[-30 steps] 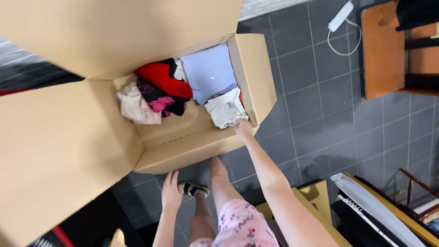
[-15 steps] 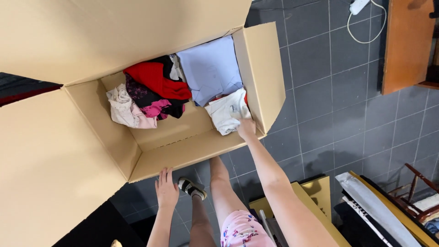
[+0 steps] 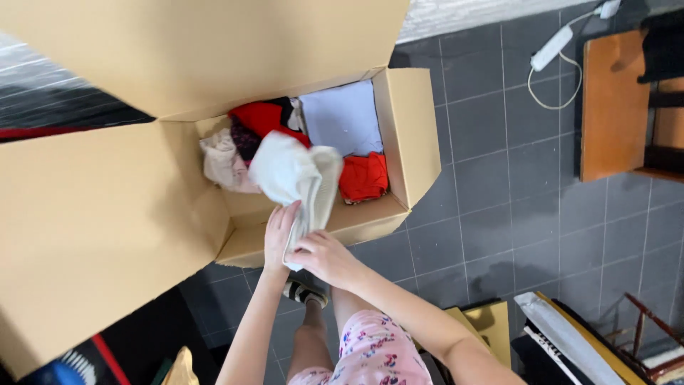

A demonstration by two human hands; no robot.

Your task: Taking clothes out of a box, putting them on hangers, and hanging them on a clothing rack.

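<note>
Cardboard fills most of your view: a large open box (image 3: 410, 135) sits on a dark grey tiled floor (image 3: 491, 214), its wide flaps spread up and to the left. You hold a white cloth (image 3: 296, 175) with both hands, just over the box's near wall. Your left hand (image 3: 279, 235) is curled around the cloth's lower edge from the left, fingers closed on it. Your right hand (image 3: 324, 258) pinches the same lower edge from the right, fingers bent and closed on the fabric. The cloth rises from your hands and billows over the middle of the box, partly hiding what lies beneath. Inside the box, a pale blue folded piece (image 3: 342, 117) lies at the far right corner, a red piece (image 3: 363, 178) sits at the near right corner, another red garment (image 3: 260, 117) lies toward the far left, and a beige cloth (image 3: 224, 164) is bunched against the left wall. Below the box you can see your bare leg, pink flowered shorts (image 3: 374, 356) and a sandal (image 3: 303, 292) on the floor. Right of the box, well apart, stands a wooden table (image 3: 613, 107), with a white power strip (image 3: 552, 48) and its cord on the tiles beside it.
</note>
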